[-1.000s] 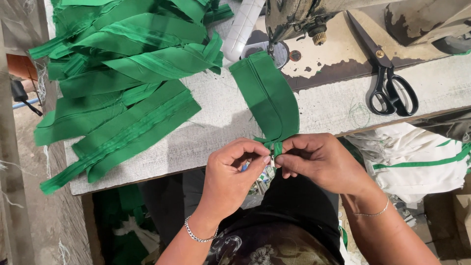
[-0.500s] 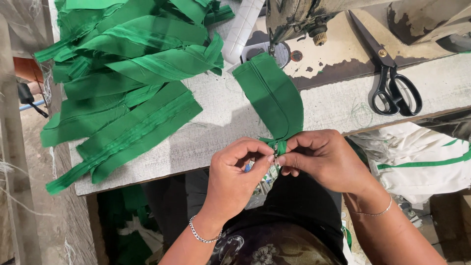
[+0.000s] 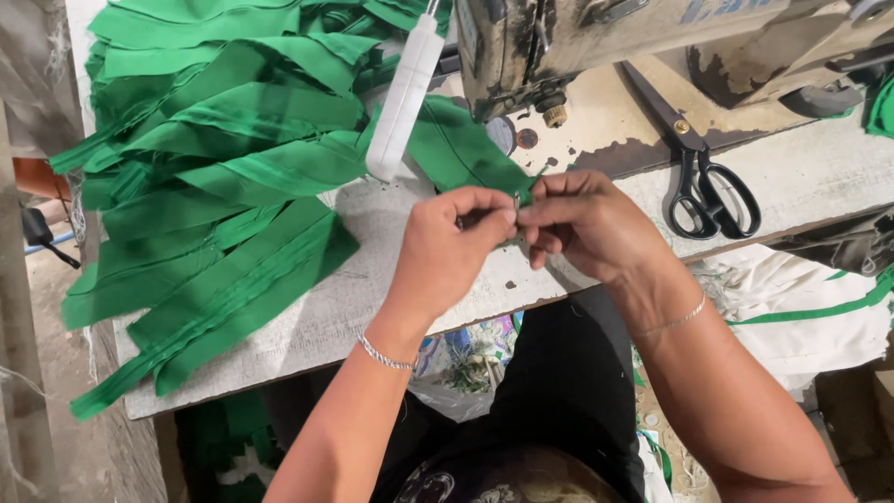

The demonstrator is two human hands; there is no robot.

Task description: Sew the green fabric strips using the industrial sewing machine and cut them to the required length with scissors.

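Green fabric strip (image 3: 456, 149), creased and flat, its near end pinched between both hands' fingers (image 3: 503, 216).

Two hands are working just in front of the sewing machine (image 3: 596, 37): one left hand (image 3: 447, 247) and one right hand (image 3: 587, 224), each wearing one thin bracelet, so two bracelets are showing. Between their fingertips one small metal piece (image 3: 517, 200) is showing. One green fabric strip (image 3: 456, 149) is lying directly below the sewing machine's head. One pair of black-handled scissors (image 3: 703, 177) is lying right of the machine's needle area. One white tube lamp (image 3: 402, 93) is slanting down at the machine's left. Left of the machine, one pile of green fabric strips (image 3: 214, 177) is lying; its pieces are overlapping too much to count exactly, though well over ten are showing.
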